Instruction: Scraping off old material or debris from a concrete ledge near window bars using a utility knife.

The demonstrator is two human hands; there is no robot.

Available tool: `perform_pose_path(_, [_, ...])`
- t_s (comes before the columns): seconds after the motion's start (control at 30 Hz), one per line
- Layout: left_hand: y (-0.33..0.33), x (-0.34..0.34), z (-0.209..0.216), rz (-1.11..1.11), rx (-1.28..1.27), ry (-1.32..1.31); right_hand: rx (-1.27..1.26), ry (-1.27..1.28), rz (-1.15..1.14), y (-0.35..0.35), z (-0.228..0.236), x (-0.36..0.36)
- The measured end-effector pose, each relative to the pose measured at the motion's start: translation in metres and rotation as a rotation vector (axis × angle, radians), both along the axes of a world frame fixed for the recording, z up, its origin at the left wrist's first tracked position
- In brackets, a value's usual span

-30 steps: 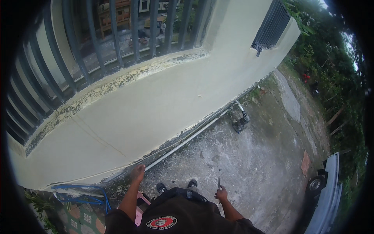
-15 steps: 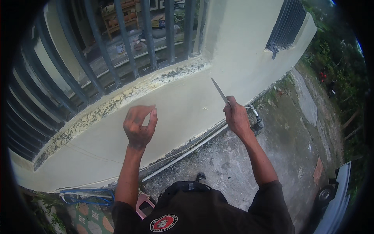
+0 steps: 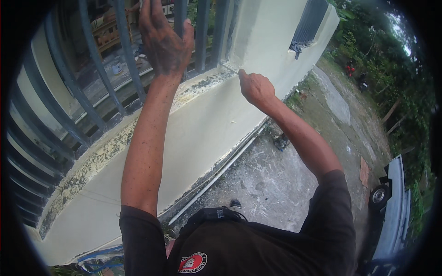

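Observation:
My right hand (image 3: 257, 87) is closed round a knife, whose thin grey blade (image 3: 229, 68) points left. Its tip is at the flaking paint of the ledge (image 3: 193, 88), close to the corner where the bars meet the wall. My left hand (image 3: 166, 48) is raised in front of the dark metal bars (image 3: 124, 50), fingers stretched upward and thumb apart. Its fingertips reach the upper edge of the view. Whether the palm touches a bar is hidden.
Below the ledge is a cream wall (image 3: 212, 126), with a white pipe (image 3: 214, 177) along its foot. A barred window (image 3: 309, 25) with a cloth on its sill is farther right. Concrete ground (image 3: 262, 184) lies below, and a parked vehicle (image 3: 389, 207) stands at lower right.
My left hand has gone up from before the wall to the bars, its fingers straightening. My right hand has moved up and left, bringing the blade to the ledge.

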State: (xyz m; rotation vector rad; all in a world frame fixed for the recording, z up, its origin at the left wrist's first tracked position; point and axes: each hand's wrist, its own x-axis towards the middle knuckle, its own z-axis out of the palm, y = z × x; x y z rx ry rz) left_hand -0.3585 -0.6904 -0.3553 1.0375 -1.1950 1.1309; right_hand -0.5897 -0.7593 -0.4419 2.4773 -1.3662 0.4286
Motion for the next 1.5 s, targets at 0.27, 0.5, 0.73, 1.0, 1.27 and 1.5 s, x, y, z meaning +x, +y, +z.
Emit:
perform_pose_path(0.27, [-0.009, 0.019, 0.016, -0.274, 0.279, 0.696, 0.019, 0.101, -0.099, -0.002, -0.001, 0.008])
perform_pose_path(0.5, [-0.010, 0.019, 0.014, -0.354, 0.261, 0.690, -0.011, 0.119, -0.128, -0.018, 0.001, 0.013])
perform_pose_path(0.73, [-0.011, 0.021, 0.021, -0.287, 0.245, 0.666, -0.134, 0.131, -0.162, -0.034, -0.003, 0.033])
perform_pose_path(1.0, [-0.007, 0.027, 0.012, -0.289, 0.346, 0.679, -0.042, 0.081, -0.125, -0.015, -0.012, 0.041])
perform_pose_path(1.27, [-0.006, 0.017, 0.011, -0.294, 0.236, 0.578, -0.029, 0.099, -0.177, -0.037, -0.001, 0.020])
perform_pose_path(1.5, [-0.010, -0.012, -0.032, 0.016, -0.034, -0.074, 0.029, -0.076, -0.150, -0.029, -0.019, 0.018])
